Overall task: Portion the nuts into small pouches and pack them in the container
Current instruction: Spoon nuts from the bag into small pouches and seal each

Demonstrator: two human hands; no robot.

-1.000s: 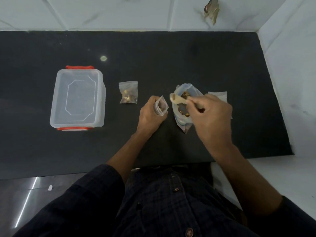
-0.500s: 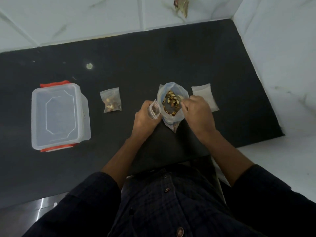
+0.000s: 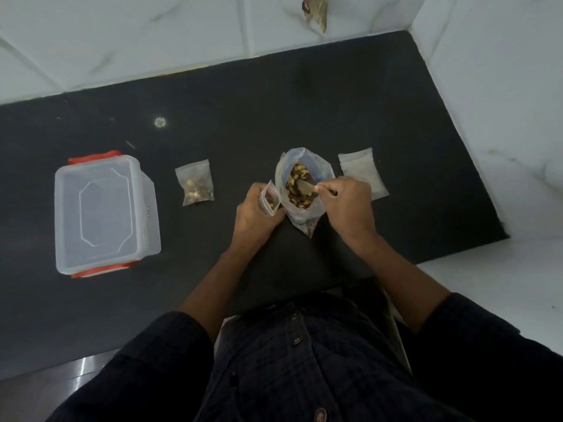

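Nuts [image 3: 297, 185]: held in bulk in open clear bag [image 3: 300, 181], standing mid-counter between the two hands. Second lot sealed in filled pouch [image 3: 196, 182], flat on black countertop [image 3: 304, 111], between bag and lidded container [image 3: 103, 211].

Left hand [image 3: 257, 214]: curled round small pouch [image 3: 270, 200], mouth up, touching the bag's left side; a few nuts inside.

Right hand [image 3: 345, 202]: pinched on spoon [image 3: 306, 187], bowl down among the nuts.

Spare pouches [image 3: 362, 170]: flat, just right of bag.

Risks, judged: nuts spilled over the narrow pouch mouth if spoon overloaded; unsupported bag tipped by a snagging spoon.

Change from half a second before: spoon bowl dipped into the bag; a second before, raised above the rim. Left-hand grip unchanged.
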